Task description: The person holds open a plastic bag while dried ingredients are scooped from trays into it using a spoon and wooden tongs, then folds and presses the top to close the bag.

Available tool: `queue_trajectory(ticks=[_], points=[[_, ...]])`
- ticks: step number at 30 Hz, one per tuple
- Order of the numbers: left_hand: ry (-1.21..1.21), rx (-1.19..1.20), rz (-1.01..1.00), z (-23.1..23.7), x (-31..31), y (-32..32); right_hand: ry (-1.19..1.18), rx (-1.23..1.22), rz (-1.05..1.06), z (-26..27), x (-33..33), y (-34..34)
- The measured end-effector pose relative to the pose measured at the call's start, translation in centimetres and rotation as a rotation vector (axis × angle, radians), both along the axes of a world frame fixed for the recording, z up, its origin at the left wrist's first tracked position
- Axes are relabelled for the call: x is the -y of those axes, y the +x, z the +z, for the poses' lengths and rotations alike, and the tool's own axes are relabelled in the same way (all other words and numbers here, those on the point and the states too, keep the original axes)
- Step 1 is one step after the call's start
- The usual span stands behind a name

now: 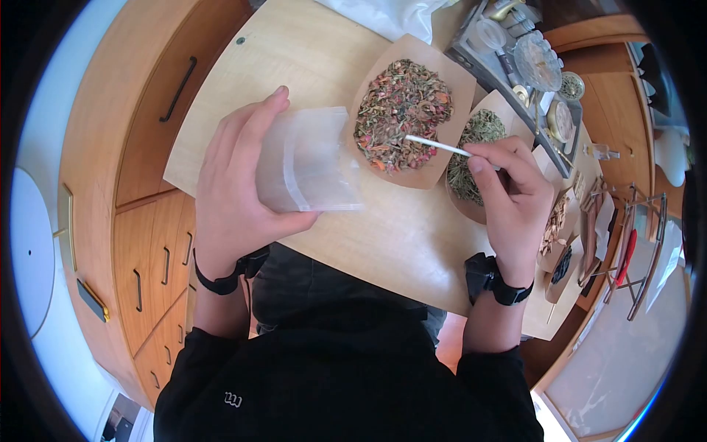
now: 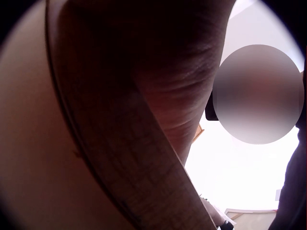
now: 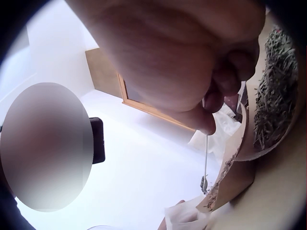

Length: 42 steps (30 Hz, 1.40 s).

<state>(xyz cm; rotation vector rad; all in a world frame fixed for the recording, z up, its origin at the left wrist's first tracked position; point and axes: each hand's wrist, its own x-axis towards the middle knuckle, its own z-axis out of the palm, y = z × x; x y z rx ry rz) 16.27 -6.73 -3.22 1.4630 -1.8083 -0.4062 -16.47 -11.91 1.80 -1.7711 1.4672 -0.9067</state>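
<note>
A: How does the bag [image 1: 308, 166] look?

B: It is see-through and whitish, with a paler band across it. Its mouth faces to the right, toward the mixed tray [image 1: 462, 77], which has green, pink and orange dried pieces.

A: How many of each thing do you count?

B: One bag, one thin white stick [image 1: 442, 146] and two hands. Of the paper trays I count at least four; the green tray [image 1: 498, 103] is to the right of the mixed one.

A: Where is the bag, and what do the hands do?

B: The bag is on the left, above the table [image 1: 398, 243], between the fingers and thumb of the left hand [image 1: 232, 177]. The right hand [image 1: 515, 199], well apart from it, pinches the stick; its far end is over the mixed tray and carries small herb bits [image 3: 204, 184].
</note>
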Motion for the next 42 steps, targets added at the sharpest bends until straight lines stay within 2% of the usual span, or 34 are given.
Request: queue_trajectory(ticks=[3,5,7,9,10,14,17,19,22,26,28,36,38,42], points=[[0.007,-0.003,0.001,0.0,0.0,-0.1,0.060,0.067,0.044,0.9,-0.9,1.2],[0.013,-0.006,-0.002,0.0,0.0,-0.3,-0.192,-0.134,0.190,0.7,-1.3,1.9],[0.020,0.008,0.007,0.1,-0.1,-0.2,-0.266,-0.188,0.162,1.3,-1.4,1.9],[0.015,0.003,0.001,0.1,-0.1,-0.2,-0.260,-0.216,-0.002,1.9,-1.0,0.7],[0.009,-0.003,-0.004,0.1,-0.1,-0.2,-0.179,-0.245,-0.093,2.1,-0.6,-0.1],[0.007,0.015,-0.013,0.1,0.0,-0.1,-0.190,-0.414,-0.058,2.4,0.5,-1.8],[0.025,0.008,-0.013,0.2,-0.1,-0.1,-0.073,-0.368,-0.036,2.1,0.2,-1.0],[-0.002,0.193,-0.005,0.4,-0.2,0.0,-0.056,-0.231,0.041,1.0,0.3,-0.4],[0.008,0.237,0.043,0.4,-0.7,-0.2,0.015,-0.152,0.037,0.6,0.3,0.1],[0.057,0.240,0.048,1.1,-1.9,-1.2,0.055,-0.083,0.022,0.2,0.3,0.0],[0.100,0.195,0.115,0.9,-2.4,-1.7,0.058,-0.077,0.025,0.3,0.3,0.0],[0.045,0.182,0.133,-0.1,-2.3,-2.1,0.048,-0.006,0.026,-0.1,0.3,-0.6],[0.040,0.180,0.132,-0.1,-2.3,-2.0,0.051,0.079,0.011,-0.1,0.3,-0.7],[0.030,0.199,0.125,-0.1,-2.4,-1.9,0.035,0.026,0.037,0.6,-0.8,0.3]])
